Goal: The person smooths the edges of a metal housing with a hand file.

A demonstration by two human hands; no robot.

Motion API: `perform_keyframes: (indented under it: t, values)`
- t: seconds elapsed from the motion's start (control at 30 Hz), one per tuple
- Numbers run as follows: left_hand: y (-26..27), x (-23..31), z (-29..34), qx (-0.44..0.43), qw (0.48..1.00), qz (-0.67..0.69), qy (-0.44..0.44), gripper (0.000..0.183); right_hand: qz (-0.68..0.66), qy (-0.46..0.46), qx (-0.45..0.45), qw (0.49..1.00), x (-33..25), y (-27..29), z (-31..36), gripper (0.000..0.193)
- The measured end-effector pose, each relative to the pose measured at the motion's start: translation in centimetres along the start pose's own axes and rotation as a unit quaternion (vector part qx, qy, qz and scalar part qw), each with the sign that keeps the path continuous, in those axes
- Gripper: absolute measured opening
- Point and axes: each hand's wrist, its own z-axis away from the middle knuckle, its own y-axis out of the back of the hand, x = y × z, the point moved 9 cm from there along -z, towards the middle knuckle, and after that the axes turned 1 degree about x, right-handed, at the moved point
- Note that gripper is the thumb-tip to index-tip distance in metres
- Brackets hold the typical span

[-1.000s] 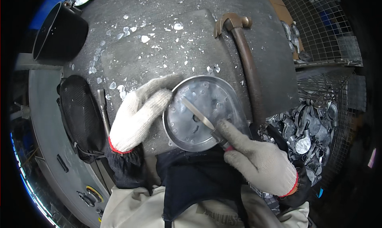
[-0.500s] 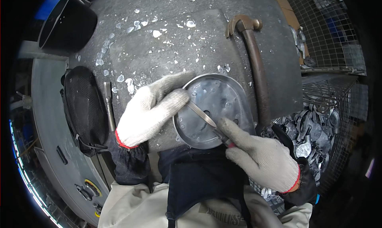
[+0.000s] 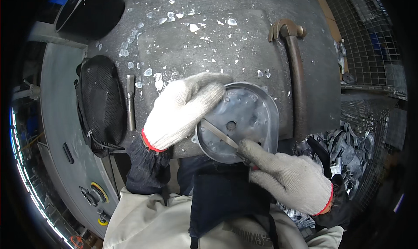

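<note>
A round grey metal cover with a raised rim, small bosses and a central hole lies at the table's front edge. My left hand, in a white knitted glove, is closed on its upper left rim. In my gloved right hand is a file-like tool with a slim flat blade and a partly red handle, mostly hidden by the fingers. Across the inside of the cover, the blade slants toward the lower left rim, its tip just below my left fingers.
To the right lies a claw hammer. At left are a flat chisel and a black mesh pouch; a black bucket stands behind. Pale flakes litter the table. A wire basket with metal parts is at right.
The whole view has shifted, so the table's things appear farther right. The cover has turned slightly clockwise. The blade tip now sits lower along the rim, apart from my left thumb.
</note>
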Motion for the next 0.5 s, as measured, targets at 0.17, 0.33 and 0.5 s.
perform_keyframes:
  t: [0.17,0.33,0.5]
  values:
    - [0.1,0.4,0.1,-0.005,0.999,-0.026,-0.023,0.048,-0.006,0.001,0.012,1.000,0.3,-0.2,-0.1,0.060]
    - [1.5,1.3,-1.2,-0.021,0.997,-0.072,-0.023,0.047,0.015,0.043,0.036,0.998,1.8,-0.1,0.8,0.060]
    - [1.6,1.5,-1.7,-0.015,0.998,-0.057,-0.029,0.039,0.054,0.067,0.032,0.996,0.7,-0.5,0.8,0.060]
